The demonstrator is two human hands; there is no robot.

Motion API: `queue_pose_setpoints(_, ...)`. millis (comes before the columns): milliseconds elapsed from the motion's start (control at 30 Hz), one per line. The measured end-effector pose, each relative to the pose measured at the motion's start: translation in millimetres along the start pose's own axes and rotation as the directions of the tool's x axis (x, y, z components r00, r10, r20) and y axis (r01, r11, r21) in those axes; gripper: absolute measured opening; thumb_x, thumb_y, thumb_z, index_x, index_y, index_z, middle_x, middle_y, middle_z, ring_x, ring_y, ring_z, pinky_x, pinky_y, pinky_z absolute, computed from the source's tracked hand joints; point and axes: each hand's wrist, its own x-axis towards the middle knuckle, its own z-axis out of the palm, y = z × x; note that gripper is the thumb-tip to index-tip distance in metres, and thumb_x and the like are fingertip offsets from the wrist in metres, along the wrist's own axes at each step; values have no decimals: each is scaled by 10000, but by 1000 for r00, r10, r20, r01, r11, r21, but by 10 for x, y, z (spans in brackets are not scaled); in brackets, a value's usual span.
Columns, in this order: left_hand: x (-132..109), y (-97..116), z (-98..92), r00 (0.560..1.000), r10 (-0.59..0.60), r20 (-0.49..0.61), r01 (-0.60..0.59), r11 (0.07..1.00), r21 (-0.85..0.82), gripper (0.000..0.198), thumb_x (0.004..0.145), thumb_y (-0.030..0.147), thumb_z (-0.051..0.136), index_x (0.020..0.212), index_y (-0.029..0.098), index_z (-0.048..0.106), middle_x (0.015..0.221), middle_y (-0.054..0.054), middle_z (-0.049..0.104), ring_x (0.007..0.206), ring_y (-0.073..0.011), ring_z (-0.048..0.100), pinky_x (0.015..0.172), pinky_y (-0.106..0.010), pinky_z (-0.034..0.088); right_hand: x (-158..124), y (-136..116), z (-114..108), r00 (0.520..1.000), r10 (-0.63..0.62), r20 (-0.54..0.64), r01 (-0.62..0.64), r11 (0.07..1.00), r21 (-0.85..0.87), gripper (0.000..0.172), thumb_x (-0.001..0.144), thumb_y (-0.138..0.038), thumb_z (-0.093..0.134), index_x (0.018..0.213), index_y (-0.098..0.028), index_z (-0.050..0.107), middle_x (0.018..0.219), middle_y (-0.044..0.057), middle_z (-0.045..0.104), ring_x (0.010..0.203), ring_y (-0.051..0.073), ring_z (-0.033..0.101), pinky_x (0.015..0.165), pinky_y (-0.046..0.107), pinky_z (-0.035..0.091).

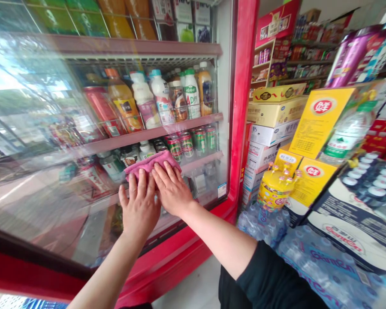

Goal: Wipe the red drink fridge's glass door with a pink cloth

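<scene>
A folded pink cloth (148, 165) lies against the glass door (83, 214) of a red-framed drinks fridge. My left hand (140, 204) holds the cloth's lower left part to the glass, fingers a little spread. Beside it, my right hand (172, 189) presses the cloth's right part with its fingers close together. The two hands touch or nearly touch at the middle. Behind the glass stand drink bottles (161, 96) and, one shelf lower, several cans (186, 143), partly hidden by the cloth and hands.
The red door frame (244, 86) rises to the right. Past it are stacked cartons (270, 111), yellow boxes (321, 118), a yellow tub (275, 186) and wrapped water bottles (324, 257) on the floor. Reflections of trees and the street cover the glass at left.
</scene>
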Motion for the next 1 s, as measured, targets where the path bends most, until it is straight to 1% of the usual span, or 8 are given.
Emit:
queue_pose_setpoints(267, 342, 304, 123, 998, 55, -14, -55, 998, -40, 848, 999, 269, 613, 1766, 155, 268, 1843, -152, 191, 1716, -434, 174, 1378, -700, 79, 36, 433, -210, 999, 54, 9, -54, 999, 8, 641, 1144, -355, 444, 1743, -159, 330, 1833, 78, 286, 1738, 303, 132, 1410, 570, 267)
queue_pose_setpoints(400, 501, 491, 141, 997, 69, -36, -71, 995, -71, 802, 1033, 256, 543, 1772, 165, 244, 1843, -143, 196, 1718, -422, 176, 1368, -726, 99, 39, 583, -319, 993, 114, 27, -114, 993, -10, 647, 1141, -325, 421, 1753, -155, 300, 1847, 65, 242, 1743, 301, 102, 1419, 555, 258)
queue_pose_setpoints(500, 621, 626, 150, 996, 86, -36, -89, 992, -87, 759, 1050, 244, 497, 1765, 148, 261, 1844, -140, 191, 1722, -412, 166, 1368, -727, 113, 47, 685, -419, 986, 163, 25, -162, 986, -25, 646, 1128, -273, 416, 1752, -149, 305, 1854, 59, 218, 1745, 297, 90, 1430, 537, 237)
queue_pose_setpoints(667, 854, 875, 198, 990, 141, -10, -141, 984, -109, 705, 1078, 236, 435, 1757, 126, 275, 1847, -114, 177, 1727, -403, 143, 1377, -719, 111, 28, 913, -555, 971, 239, 23, -238, 970, -44, 643, 1105, -192, 372, 1735, -76, 321, 1854, 107, 206, 1749, 292, 42, 1445, 524, 197)
queue_pose_setpoints(733, 964, 1006, 233, 985, 172, 10, -169, 978, -123, 697, 1085, 228, 412, 1759, 128, 262, 1849, -103, 169, 1726, -404, 148, 1378, -724, 105, -14, 1044, -566, 958, 286, 9, -285, 957, -45, 658, 1094, -167, 359, 1740, -62, 296, 1856, 123, 189, 1749, 285, 20, 1446, 526, 192)
queue_pose_setpoints(800, 1075, 1152, 276, 976, 216, 30, -210, 968, -139, 691, 1088, 223, 396, 1760, 137, 260, 1851, -93, 162, 1726, -402, 149, 1379, -730, 97, -80, 1194, -552, 938, 345, -15, -346, 938, -35, 682, 1088, -165, 358, 1757, -87, 249, 1860, 120, 172, 1749, 276, 11, 1442, 542, 197)
queue_pose_setpoints(900, 1212, 1361, 345, 948, 312, 67, -299, 942, -154, 691, 1087, 214, 388, 1761, 151, 254, 1855, -86, 154, 1731, -390, 132, 1385, -723, 92, -198, 1411, -510, 898, 437, -49, -438, 899, -8, 707, 1087, -180, 364, 1766, -84, 193, 1858, 156, 155, 1746, 277, 22, 1435, 560, 201)
queue_pose_setpoints(1000, 1281, 1484, 388, 929, 359, 86, -342, 925, -162, 697, 1080, 201, 392, 1759, 132, 250, 1854, -99, 154, 1732, -383, 126, 1395, -690, 113, -286, 1535, -475, 880, 471, -68, -471, 882, 16, 718, 1084, -170, 358, 1769, -80, 162, 1849, 193, 164, 1743, 267, 51, 1430, 575, 207)
